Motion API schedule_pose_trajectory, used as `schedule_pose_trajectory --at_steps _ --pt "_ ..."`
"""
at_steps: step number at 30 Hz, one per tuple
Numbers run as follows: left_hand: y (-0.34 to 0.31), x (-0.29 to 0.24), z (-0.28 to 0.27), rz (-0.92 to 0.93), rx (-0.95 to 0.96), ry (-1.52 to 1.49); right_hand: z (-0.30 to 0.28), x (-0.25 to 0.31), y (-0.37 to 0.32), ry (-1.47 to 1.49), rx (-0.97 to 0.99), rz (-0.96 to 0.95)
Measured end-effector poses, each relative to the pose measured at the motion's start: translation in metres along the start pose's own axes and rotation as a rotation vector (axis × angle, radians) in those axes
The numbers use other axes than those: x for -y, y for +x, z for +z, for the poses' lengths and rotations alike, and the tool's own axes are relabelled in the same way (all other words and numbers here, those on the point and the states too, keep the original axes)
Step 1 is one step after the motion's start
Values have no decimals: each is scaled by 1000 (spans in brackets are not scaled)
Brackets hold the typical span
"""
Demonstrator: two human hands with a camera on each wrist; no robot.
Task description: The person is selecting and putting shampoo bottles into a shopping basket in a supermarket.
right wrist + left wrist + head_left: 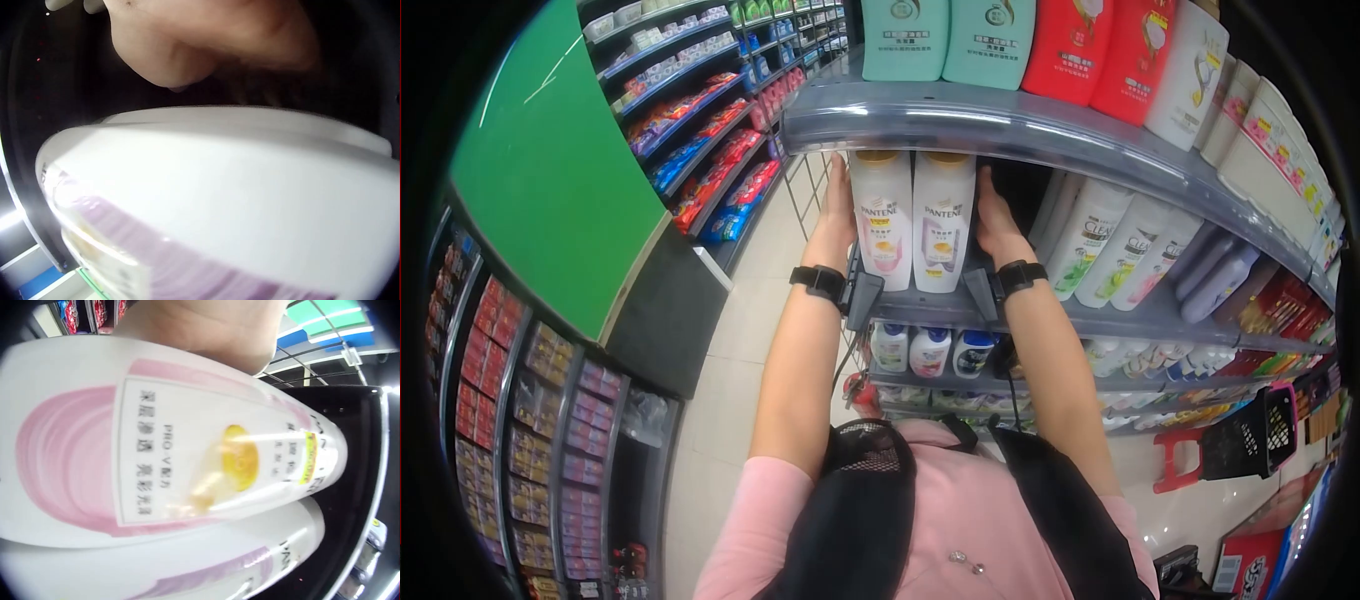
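Two white Pantene bottles with gold caps stand side by side on the shelf in the head view, the left one (883, 225) with a pink mark, the right one (943, 225) with a purple mark. My left hand (837, 210) lies with straight fingers along the outer side of the left bottle. My right hand (997, 215) is upright beside the right bottle, fingers extended. In the left wrist view the pink-marked bottle (181, 450) is close below the hand (206, 331). In the right wrist view a dark gap shows between the hand (212, 37) and the white bottle (219, 169).
Green and red bottles stand on the shelf above, behind its thick grey edge (1000, 135). Clear bottles (1090, 235) are to the right on the same level. Smaller bottles (930, 352) fill the shelf below. A wire grid is at the left end; a black basket (1250, 435) is lower right.
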State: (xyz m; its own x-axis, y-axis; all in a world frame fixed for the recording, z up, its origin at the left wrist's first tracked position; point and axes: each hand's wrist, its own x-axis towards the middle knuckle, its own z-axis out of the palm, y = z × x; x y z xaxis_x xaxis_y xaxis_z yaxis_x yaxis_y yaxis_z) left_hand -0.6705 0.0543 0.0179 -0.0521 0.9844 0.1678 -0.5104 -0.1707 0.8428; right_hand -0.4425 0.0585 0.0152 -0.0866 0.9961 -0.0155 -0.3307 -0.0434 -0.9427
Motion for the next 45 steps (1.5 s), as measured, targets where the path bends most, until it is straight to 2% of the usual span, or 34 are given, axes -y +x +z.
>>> schedule_pose_trajectory --at_steps 1,3,7,9,15,23,26,30,35,39,41,45 --pt "-3 0 1 -38 49 -67 -4 -7 6 -5 2 2" --pt "-7 -2 8 -74 99 -135 -12 -19 21 188 236 73" --pt "-8 -2 13 -32 89 -46 -15 -33 47 52 156 41" --pt "-5 0 13 -9 115 22 -11 -34 44 110 242 35" --pt "-15 -1 19 41 145 -1 3 -22 23 125 328 34" --pt "-26 -7 28 -29 142 -44 11 -11 3 249 366 104" --pt "-12 3 13 -17 160 -44 8 -14 7 166 438 74" --pt "-13 2 13 -14 182 -49 7 -16 10 176 442 75" --pt "-28 -10 28 -38 72 1 9 -12 3 204 404 96" --pt "-28 -9 27 -17 66 27 9 -14 4 205 391 84" --pt "-27 -10 26 -73 124 114 8 -15 4 198 397 72" --pt "-17 2 17 -95 169 89 7 -16 7 185 417 63"
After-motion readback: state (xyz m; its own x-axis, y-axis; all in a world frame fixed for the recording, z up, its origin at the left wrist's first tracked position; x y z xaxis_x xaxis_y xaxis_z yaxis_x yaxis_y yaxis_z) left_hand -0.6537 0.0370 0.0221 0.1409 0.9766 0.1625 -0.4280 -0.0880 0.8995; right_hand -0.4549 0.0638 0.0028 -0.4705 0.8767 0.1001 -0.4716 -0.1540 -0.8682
